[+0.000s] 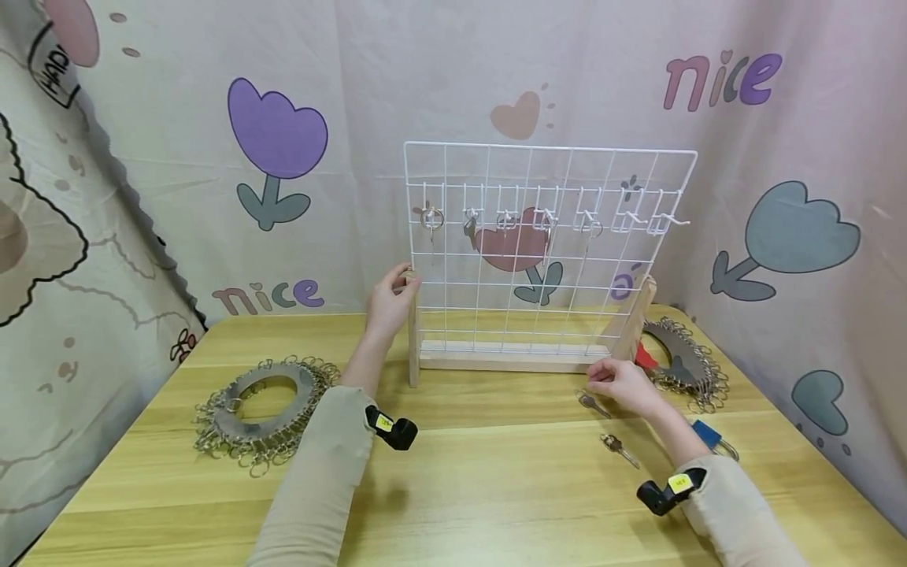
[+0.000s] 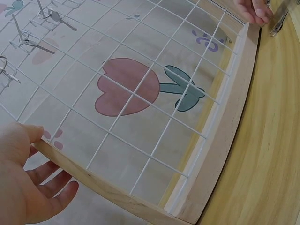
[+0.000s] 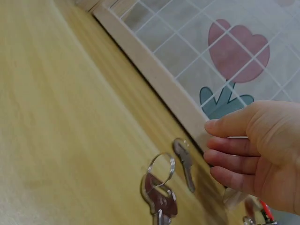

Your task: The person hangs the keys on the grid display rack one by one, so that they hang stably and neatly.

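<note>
My left hand (image 1: 390, 303) grips the top of the left wooden post (image 1: 414, 339) of a white wire grid rack (image 1: 496, 303). In the left wrist view its thumb lies on the post and the fingers pass behind it. My right hand (image 1: 623, 386) hovers by the rack's wooden base bar (image 1: 510, 361) at the right, fingers loosely bent, with nothing visible in them. Close to it on the table lie a small key (image 3: 185, 164) and a larger key with a ring (image 3: 160, 199). Several keys on rings (image 1: 432, 219) hang from the rack's hooks.
A big metal ring strung with many key rings (image 1: 305, 386) lies on the left of the table. A similar one (image 1: 683, 358) lies at the right behind my right hand, beside a red piece (image 1: 645, 357). A blue padlock (image 1: 706, 437) is near my right forearm.
</note>
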The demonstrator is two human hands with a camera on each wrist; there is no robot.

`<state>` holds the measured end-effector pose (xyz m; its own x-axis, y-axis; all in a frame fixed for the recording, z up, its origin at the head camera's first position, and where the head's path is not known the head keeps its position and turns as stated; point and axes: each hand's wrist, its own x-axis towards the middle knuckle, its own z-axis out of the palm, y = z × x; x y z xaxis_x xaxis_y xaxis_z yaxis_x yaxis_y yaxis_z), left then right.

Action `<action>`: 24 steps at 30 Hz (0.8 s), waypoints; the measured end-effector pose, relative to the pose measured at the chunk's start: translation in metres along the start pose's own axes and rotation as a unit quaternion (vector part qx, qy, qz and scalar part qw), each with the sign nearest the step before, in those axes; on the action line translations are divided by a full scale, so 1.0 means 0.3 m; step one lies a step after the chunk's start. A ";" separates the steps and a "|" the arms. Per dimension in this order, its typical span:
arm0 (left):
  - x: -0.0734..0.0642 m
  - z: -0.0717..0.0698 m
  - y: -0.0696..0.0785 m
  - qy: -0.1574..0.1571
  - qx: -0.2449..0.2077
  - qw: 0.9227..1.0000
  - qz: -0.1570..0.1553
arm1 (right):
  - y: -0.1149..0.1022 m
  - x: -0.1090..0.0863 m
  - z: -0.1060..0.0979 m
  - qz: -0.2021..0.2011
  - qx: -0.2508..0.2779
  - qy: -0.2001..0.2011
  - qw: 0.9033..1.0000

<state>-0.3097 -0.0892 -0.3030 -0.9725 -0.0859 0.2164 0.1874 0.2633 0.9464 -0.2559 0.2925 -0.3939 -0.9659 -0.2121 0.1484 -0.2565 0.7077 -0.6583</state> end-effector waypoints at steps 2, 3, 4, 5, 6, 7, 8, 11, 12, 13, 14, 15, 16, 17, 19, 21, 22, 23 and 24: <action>0.001 0.001 -0.001 0.001 -0.002 1.000 0.001 | 0.011 0.002 0.008 0.000 -0.002 -0.003 1.000; 0.001 0.001 -0.001 0.002 -0.003 1.000 0.000 | 0.015 0.003 0.011 -0.001 -0.003 -0.006 1.000; 0.001 0.000 -0.001 0.002 -0.003 1.000 0.000 | 0.019 0.004 0.014 0.001 -0.003 -0.007 1.000; 0.001 0.000 -0.001 0.001 -0.003 1.000 -0.001 | 0.021 0.004 0.017 0.002 -0.002 -0.008 1.000; 0.001 0.000 -0.001 0.001 -0.003 1.000 -0.002 | 0.023 0.005 0.020 0.003 -0.002 -0.011 1.000; 0.001 0.000 -0.001 0.001 -0.003 1.000 -0.003 | 0.025 0.005 0.023 0.001 -0.002 -0.014 1.000; 0.002 0.000 -0.001 0.001 -0.003 1.000 -0.003 | 0.027 0.005 0.026 0.000 -0.002 -0.017 1.000; 0.002 0.000 -0.001 0.001 -0.003 1.000 -0.005 | 0.027 0.004 0.033 -0.004 0.002 -0.023 1.000; 0.002 0.000 0.000 0.001 -0.003 1.000 -0.006 | 0.027 0.005 0.035 -0.005 0.005 -0.026 1.000; 0.003 0.001 -0.001 0.000 -0.003 1.000 -0.005 | 0.027 0.006 0.037 -0.007 0.006 -0.028 1.000; 0.003 0.001 0.000 0.000 -0.003 1.000 -0.005 | 0.026 0.008 0.038 -0.011 0.008 -0.030 0.999; 0.003 0.001 0.000 0.000 -0.004 1.000 -0.004 | 0.026 0.010 0.040 -0.013 0.010 -0.032 0.999; 0.002 0.000 0.000 0.000 -0.005 1.000 -0.003 | 0.027 0.013 0.042 -0.015 0.012 -0.034 0.999; 0.002 0.000 -0.001 0.000 -0.005 1.000 -0.002 | 0.028 0.015 0.043 -0.015 0.012 -0.037 0.999; 0.002 0.001 -0.001 0.001 -0.005 1.000 0.000 | 0.032 0.018 0.047 -0.018 0.011 -0.041 0.999; 0.002 0.001 -0.002 0.001 -0.006 1.000 0.000 | 0.035 0.019 0.050 -0.018 0.010 -0.043 0.999; 0.001 0.001 -0.002 0.001 -0.005 1.000 0.000 | 0.035 0.019 0.051 -0.019 0.008 -0.044 0.999; 0.002 0.001 -0.003 0.001 -0.004 1.000 0.000 | 0.035 0.018 0.051 -0.020 0.006 -0.043 0.999; 0.002 0.002 -0.003 0.002 -0.004 1.000 0.000 | 0.034 0.018 0.052 -0.022 0.005 -0.042 0.999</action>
<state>-0.3107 -0.0890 -0.3039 -0.9721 -0.0890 0.2169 0.1882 0.2555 0.9483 -0.2631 0.2882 -0.4113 -0.9474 -0.2989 0.1142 -0.2973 0.6903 -0.6596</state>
